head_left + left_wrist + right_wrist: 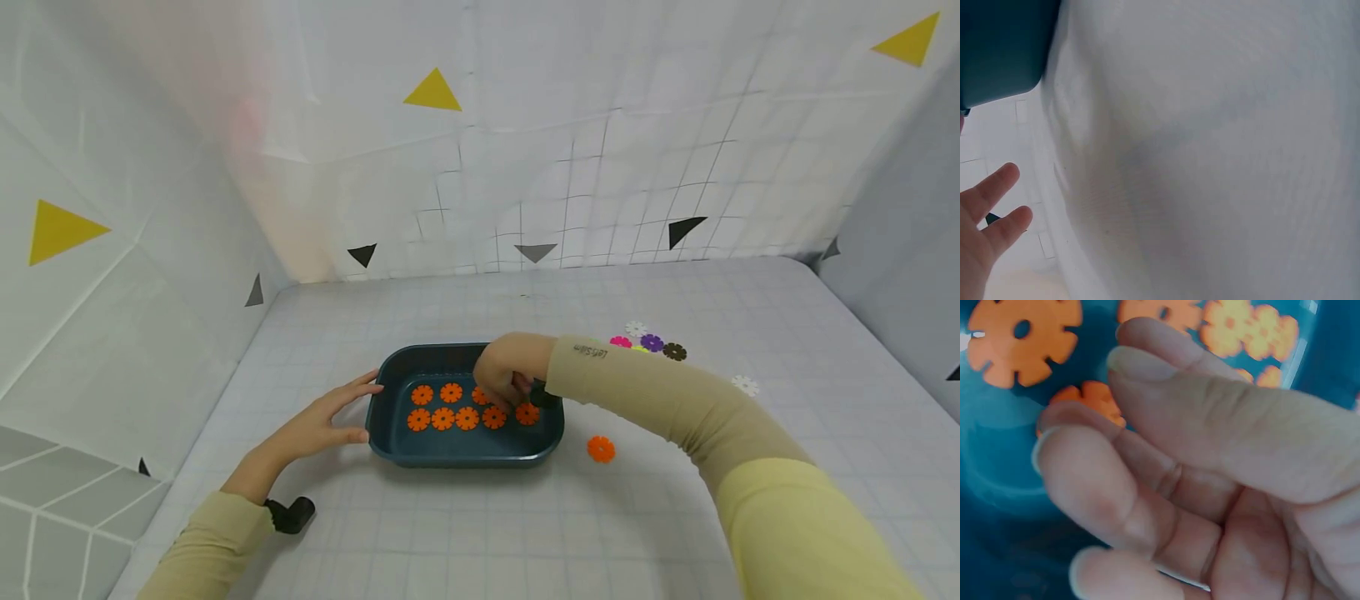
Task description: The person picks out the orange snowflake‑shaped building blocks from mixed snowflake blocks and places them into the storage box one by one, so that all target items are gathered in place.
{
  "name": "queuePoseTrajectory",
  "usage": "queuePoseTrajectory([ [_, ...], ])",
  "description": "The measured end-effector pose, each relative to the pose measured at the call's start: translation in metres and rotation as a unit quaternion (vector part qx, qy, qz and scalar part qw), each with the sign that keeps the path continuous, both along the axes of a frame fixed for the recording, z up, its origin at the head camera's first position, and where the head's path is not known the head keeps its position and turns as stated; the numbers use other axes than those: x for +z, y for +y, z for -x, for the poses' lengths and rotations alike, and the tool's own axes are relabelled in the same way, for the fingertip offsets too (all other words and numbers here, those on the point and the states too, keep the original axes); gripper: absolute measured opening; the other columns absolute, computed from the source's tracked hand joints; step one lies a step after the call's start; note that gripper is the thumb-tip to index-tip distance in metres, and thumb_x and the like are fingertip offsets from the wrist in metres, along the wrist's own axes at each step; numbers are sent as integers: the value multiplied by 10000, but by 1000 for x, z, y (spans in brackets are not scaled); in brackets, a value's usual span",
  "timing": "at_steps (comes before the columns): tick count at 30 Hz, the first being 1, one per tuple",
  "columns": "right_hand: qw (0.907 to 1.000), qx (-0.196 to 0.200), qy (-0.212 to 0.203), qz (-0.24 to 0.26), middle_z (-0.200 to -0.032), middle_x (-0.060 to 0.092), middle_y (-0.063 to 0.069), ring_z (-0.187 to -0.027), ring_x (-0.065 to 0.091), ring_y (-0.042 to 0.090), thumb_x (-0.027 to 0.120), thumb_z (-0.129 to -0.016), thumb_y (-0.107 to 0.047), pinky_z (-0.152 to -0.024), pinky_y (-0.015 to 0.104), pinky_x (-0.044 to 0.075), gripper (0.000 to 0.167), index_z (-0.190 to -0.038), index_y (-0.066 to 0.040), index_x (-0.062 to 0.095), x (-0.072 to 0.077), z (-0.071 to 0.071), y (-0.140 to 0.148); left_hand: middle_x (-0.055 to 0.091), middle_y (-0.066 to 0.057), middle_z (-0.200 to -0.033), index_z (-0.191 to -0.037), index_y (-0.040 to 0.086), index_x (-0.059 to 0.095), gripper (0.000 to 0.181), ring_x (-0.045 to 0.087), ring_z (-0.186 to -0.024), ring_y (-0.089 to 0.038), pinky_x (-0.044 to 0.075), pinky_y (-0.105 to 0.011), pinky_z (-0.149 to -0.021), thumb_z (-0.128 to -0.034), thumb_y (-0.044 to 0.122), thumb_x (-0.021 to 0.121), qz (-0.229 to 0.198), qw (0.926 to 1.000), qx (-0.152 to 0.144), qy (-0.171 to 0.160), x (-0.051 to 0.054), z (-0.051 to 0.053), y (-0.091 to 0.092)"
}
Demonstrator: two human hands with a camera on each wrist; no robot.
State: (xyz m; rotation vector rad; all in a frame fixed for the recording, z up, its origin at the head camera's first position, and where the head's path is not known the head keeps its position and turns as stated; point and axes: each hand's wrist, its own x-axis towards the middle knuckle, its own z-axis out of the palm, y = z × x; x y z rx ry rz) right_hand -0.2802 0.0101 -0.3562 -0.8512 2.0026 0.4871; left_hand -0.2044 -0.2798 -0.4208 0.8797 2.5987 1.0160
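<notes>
A dark blue-green rectangular tray (465, 461) holds several orange notched, flower-shaped discs (443, 418) laid out in two rows. My left hand (322, 427) rests against the tray's left end with fingers spread; two of its fingers (999, 231) stand clear of the tray in the left wrist view. Inside the tray, my right hand (506, 371) is low over the discs with loosely bent fingers. In the right wrist view nothing shows between its thumb and fingers. One orange disc (1094, 403) is partly hidden behind those fingers; whether they touch it I cannot tell.
Right of the tray lies a single orange disc (601, 449). Farther back are purple (652, 342), brown (675, 352), pink (620, 342) and white (636, 328) discs, partly behind the right forearm. Another white disc (746, 385) lies beyond the sleeve. White walls enclose the table.
</notes>
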Motion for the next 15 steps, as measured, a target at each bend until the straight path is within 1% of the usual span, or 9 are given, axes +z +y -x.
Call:
queuePoseTrajectory([
  [2,9999,0,-27,153,-750,645,20,-603,568,137,626,-843,-50,-586,250,489,215,-951,-206,727,6,2,2,213,-105,-1511,-1372,139,411,636,207,-1353,-386,220,-647,-999,-812,253,689,-6,10000,-3,5,0,0,0],
  [4,9989,-118,17,446,-764,638,3,-603,572,133,612,-848,-52,-587,256,499,230,-984,-201,721,14,3,7,215,-105,-1510,-1370,144,414,634,209,-1352,-386,219,-650,-997,-810,252,691,-15,10000,7,5,0,0,0],
  [6,9956,-282,29,893,-790,642,-7,-598,570,132,602,-857,-57,-581,264,508,226,-1006,-185,714,25,3,15,216,-104,-1510,-1370,149,415,635,208,-1352,-386,218,-654,-994,-809,252,693,-28,10000,17,-9,0,1,0],
  [8,9883,-498,54,1439,-827,657,21,-574,558,127,600,-860,-64,-553,261,503,204,-993,-169,713,35,2,25,217,-104,-1510,-1370,150,417,636,209,-1352,-388,219,-656,-992,-807,252,695,-31,10000,24,-9,0,1,0],
  [11,9707,-768,125,2272,-859,664,29,-557,551,119,609,-866,-86,-512,241,487,173,-986,-165,703,48,-2,45,217,-108,-1509,-1371,145,415,641,211,-1350,-391,221,-655,-992,-804,249,697,-25,10000,9,6,-1,1,0],
  [13,9547,-906,215,2826,-872,669,41,-560,558,121,612,-867,-97,-505,234,481,162,-994,-155,695,53,-7,60,214,-109,-1510,-1372,144,413,643,208,-1351,-393,222,-653,-994,-804,245,697,-35,10000,-10,11,-1,1,0],
  [15,9364,-1119,318,3311,-874,654,7,-591,574,126,610,-872,-101,-530,247,495,174,-1021,-149,685,57,-13,76,212,-107,-1511,-1373,148,412,641,205,-1352,-392,219,-652,-996,-806,239,696,-61,10000,-20,-4,-1,2,0],
])
